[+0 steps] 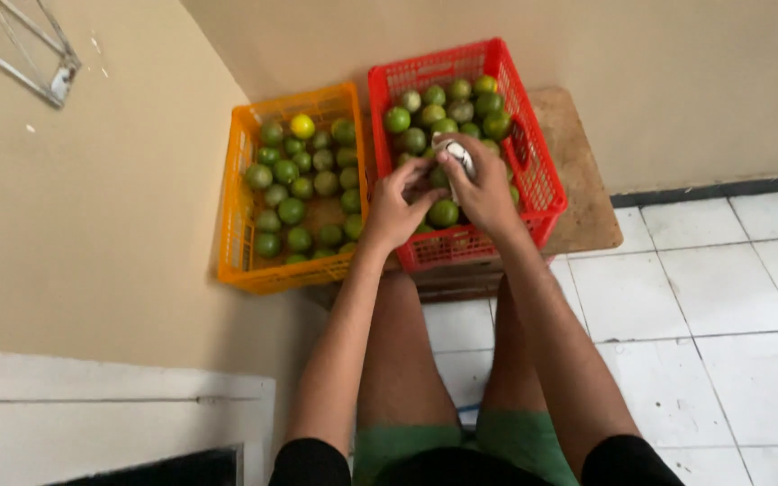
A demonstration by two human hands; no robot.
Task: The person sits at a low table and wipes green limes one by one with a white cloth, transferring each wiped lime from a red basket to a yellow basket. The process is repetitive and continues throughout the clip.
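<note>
Both hands work over a red plastic crate full of green citrus fruits. My right hand grips a small white and dark cloth-like thing above the fruit. My left hand meets it from the left, its fingers pinching at something between the two hands; a fruit may be hidden there, I cannot tell. An orange plastic crate to the left holds several more green fruits and one yellow one.
Both crates rest on a low wooden board in a corner of beige walls. White tiled floor spreads to the right. My bare knees and green shorts are below. A white ledge lies at lower left.
</note>
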